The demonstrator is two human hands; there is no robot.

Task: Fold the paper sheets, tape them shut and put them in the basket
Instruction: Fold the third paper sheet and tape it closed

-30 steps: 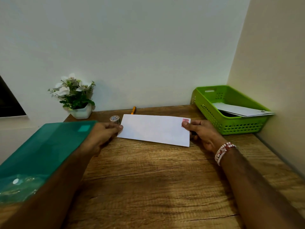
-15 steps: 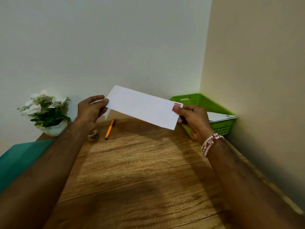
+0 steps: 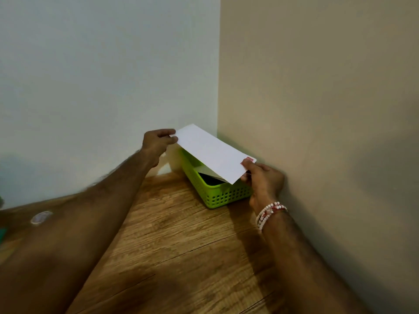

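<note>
A folded white paper sheet (image 3: 212,152) with a small red mark at its right end hangs tilted in the air over the green basket (image 3: 224,196). My left hand (image 3: 157,143) pinches its upper left end. My right hand (image 3: 263,180) pinches its lower right end, by the red mark. The basket stands in the corner where the two walls meet, and another white sheet (image 3: 209,172) lies inside it, mostly hidden under the held one. A roll of tape (image 3: 40,217) lies on the wooden table (image 3: 181,257) at the far left, beside my left forearm.
The beige wall (image 3: 328,132) runs close along the right of the basket and my right arm. The white back wall (image 3: 102,87) stands just behind the basket. A green edge (image 3: 2,232) shows at the far left border.
Both hands lifted the folded sheet off the table and carried it right, from in front of me to above the basket. My view swung right, so the plant and pen left the frame.
</note>
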